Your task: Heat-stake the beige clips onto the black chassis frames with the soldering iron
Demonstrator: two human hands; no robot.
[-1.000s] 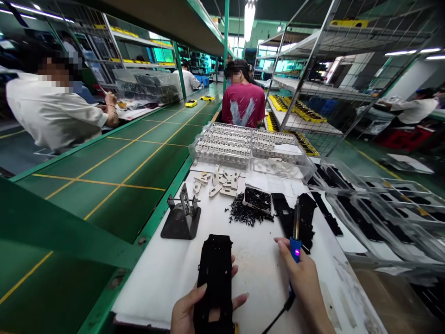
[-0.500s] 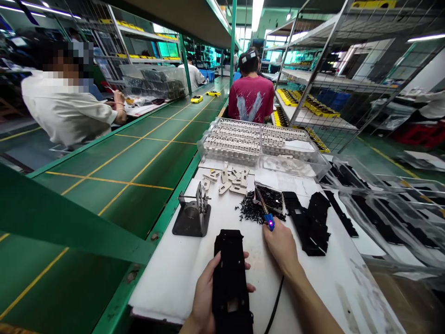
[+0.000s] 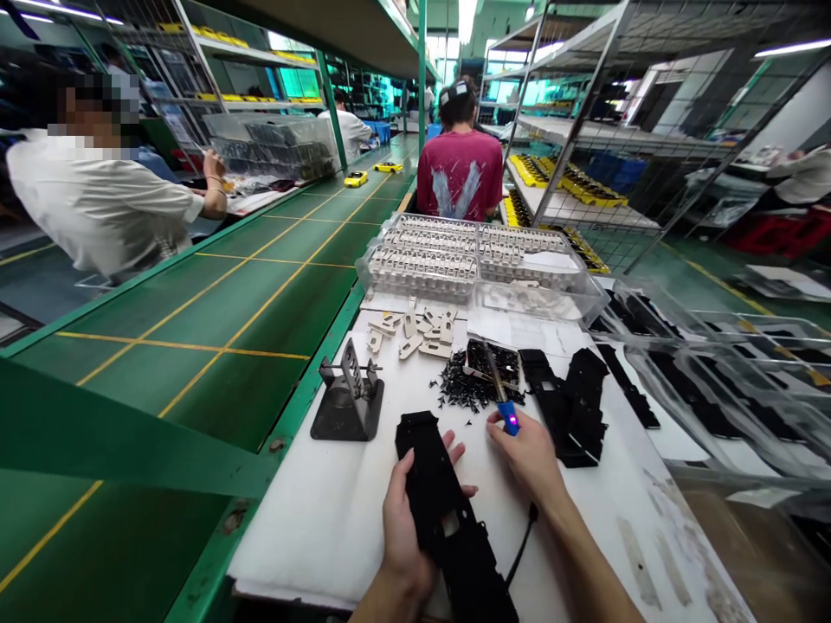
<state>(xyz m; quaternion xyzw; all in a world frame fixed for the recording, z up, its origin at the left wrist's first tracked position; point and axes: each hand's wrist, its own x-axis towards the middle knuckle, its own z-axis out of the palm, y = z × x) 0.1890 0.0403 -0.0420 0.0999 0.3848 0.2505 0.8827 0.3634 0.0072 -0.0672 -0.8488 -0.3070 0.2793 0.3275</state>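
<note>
Plate (image 3: pixel 434 484), held in my left hand (image 3: pixel 401 528), thumb on one edge, fingers behind | my right hand (image 3: pixel 529 452) grips the blue tool (image 3: pixel 508 417) near loose black pieces (image 3: pixel 460 391) | nothing visibly fixed on plate; work seems unfinished

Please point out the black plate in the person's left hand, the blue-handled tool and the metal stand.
Black plate (image 3: pixel 434 484): head view, on its flat face.
Blue-handled tool (image 3: pixel 506 412): head view, on its blue handle.
Metal stand (image 3: pixel 344 417): head view, on its dark base.
</note>
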